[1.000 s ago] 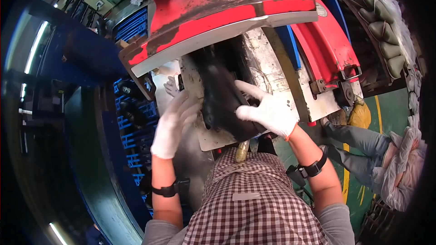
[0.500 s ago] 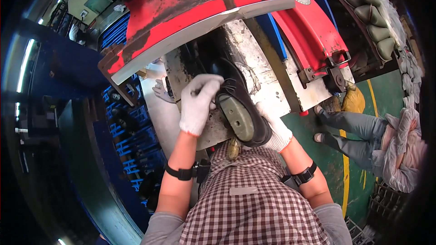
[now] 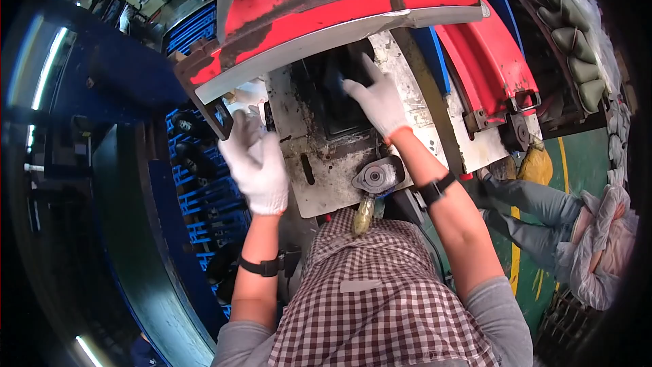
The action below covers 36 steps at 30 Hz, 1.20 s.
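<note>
My right hand (image 3: pixel 382 103), in a white knitted glove, reaches under the red machine cover (image 3: pixel 326 13) with thumb and forefinger apart. Its fingertips are over a dark hollow (image 3: pixel 339 105) in the worn metal bed (image 3: pixel 316 194). Whether a shoe lies in that shadow I cannot tell. To the left, my gloved left hand (image 3: pixel 255 170) is raised beside the bed, thumb apart from the loosely bent fingers, with nothing seen in it. It is close to a dark metal bracket (image 3: pixel 219 117) at the cover's lower left corner. A round grey fitting (image 3: pixel 375 177) sits at the bed's near edge.
Blue racks (image 3: pixel 193 197) with black shoes stand to the left. A second red cover (image 3: pixel 485 61) is to the right, near grey-green shoe-shaped pieces (image 3: pixel 570 41). A person (image 3: pixel 570 217) is at the far right. A yellowish wrapped knob (image 3: pixel 363 216) juts toward my apron.
The black shoe that both hands held sole up is out of them. My right hand has moved forward under the cover; my left has moved left and back.
</note>
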Tool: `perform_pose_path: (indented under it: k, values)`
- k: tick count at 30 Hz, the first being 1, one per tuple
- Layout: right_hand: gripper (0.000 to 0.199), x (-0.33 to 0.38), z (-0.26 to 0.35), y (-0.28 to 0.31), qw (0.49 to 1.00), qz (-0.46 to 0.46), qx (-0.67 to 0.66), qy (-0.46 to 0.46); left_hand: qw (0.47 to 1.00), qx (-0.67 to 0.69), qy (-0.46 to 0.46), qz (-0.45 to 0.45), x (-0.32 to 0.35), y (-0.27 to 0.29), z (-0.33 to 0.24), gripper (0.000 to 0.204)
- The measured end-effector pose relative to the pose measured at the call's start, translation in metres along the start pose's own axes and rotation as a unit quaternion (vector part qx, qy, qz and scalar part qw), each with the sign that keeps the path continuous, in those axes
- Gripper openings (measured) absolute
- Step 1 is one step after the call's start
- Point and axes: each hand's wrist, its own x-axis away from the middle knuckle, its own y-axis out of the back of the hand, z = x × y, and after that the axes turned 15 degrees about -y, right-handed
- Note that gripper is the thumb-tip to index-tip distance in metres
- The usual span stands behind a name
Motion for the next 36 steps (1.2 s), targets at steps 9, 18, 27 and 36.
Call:
perform_pose_path:
  k: [9,18,27,36]
  values:
    - [0.066,0.007,0.024,-0.046,0.973,-0.032,0.229,0.018,0.970,-0.010,-0.234,-0.070,-0.076,0.037,-0.054,0.061]
    - [0.070,0.014,0.021,-0.043,0.973,-0.026,0.225,-0.035,0.912,-0.049,-0.311,0.263,-0.238,-0.027,-0.098,0.053]
    - [0.093,0.019,-0.053,-0.013,0.999,0.036,0.017,0.034,0.775,-0.259,-0.319,0.480,-0.238,-0.090,-0.141,0.041]
    - [0.075,0.001,-0.021,-0.047,0.961,0.053,0.248,0.110,0.778,-0.143,-0.271,0.549,-0.186,-0.098,-0.109,0.035]
